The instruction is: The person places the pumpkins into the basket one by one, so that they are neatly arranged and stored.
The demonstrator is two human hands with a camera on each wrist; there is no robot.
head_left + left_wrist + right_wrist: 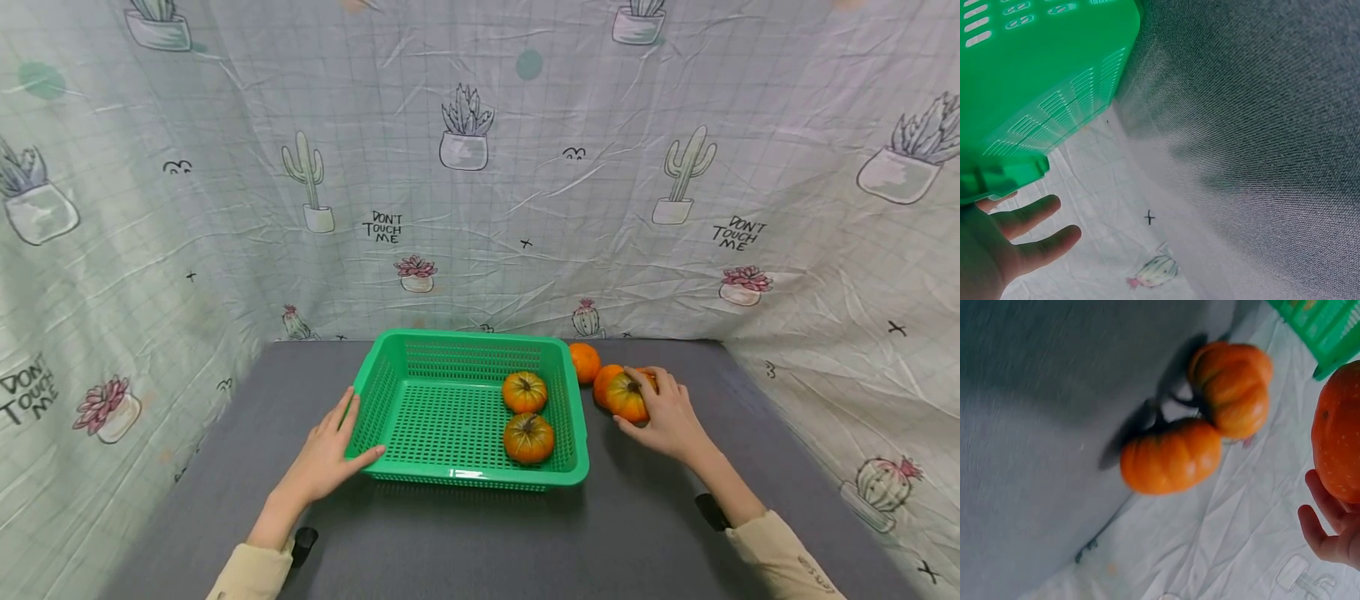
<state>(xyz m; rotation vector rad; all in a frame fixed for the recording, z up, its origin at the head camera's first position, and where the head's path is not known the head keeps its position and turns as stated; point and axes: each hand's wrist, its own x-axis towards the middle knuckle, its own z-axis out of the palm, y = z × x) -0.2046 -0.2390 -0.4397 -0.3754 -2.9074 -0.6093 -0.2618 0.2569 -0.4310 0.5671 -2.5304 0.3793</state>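
Observation:
My right hand (670,419) grips a small orange-green pumpkin (627,398), thumb on the near side and fingers over the far side. In the right wrist view that pumpkin (1338,434) fills the right edge, above the fingertips. Two more orange pumpkins, one (584,364) by the basket's wall and one (603,382) partly hidden behind the held one, lie on the table. Inside the green plastic basket (465,477), two pumpkins, one (524,392) behind the other (528,438), sit along the right side. My left hand (322,462), fingers spread, rests at the basket's left front corner.
The basket stands on a dark grey cloth-covered table (480,546). A pale curtain (480,250) printed with potted cacti hangs behind the table and along both sides.

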